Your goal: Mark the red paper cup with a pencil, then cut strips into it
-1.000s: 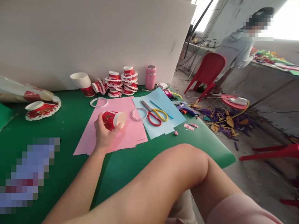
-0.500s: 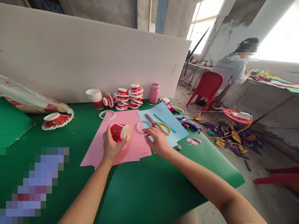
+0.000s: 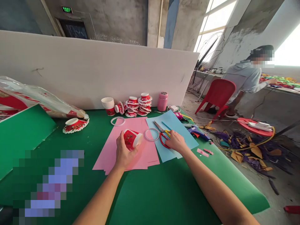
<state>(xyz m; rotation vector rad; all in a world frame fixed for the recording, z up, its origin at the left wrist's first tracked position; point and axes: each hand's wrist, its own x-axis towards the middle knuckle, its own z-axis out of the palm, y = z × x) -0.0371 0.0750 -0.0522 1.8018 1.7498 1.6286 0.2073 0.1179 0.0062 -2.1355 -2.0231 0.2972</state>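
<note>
My left hand [image 3: 124, 153] is wrapped round a red paper cup [image 3: 131, 138] with a printed pattern, tipped on its side above the pink paper sheets [image 3: 110, 153]. My right hand [image 3: 177, 142] has its fingers closed on the handles of the scissors [image 3: 161, 128], which have one red and one yellow loop. They lie on the blue paper [image 3: 187, 137], blades pointing away. Just left of the scissors rests a white ring [image 3: 152, 134], partly over the pink paper. A blue pen-like stick [image 3: 166, 125] lies beyond the blades.
Behind the paper stand stacked paper cups [image 3: 107, 102], several frilled red cups [image 3: 132, 106] and a pink bottle [image 3: 162, 101], against a white board [image 3: 93, 72]. A glue gun [image 3: 199, 132] lies at right. A co-worker [image 3: 243, 75] sits near the window.
My right hand has moved from beside the white ring to the scissors' handles and closed there. The left hand still holds the cup. The camera view has shifted.
</note>
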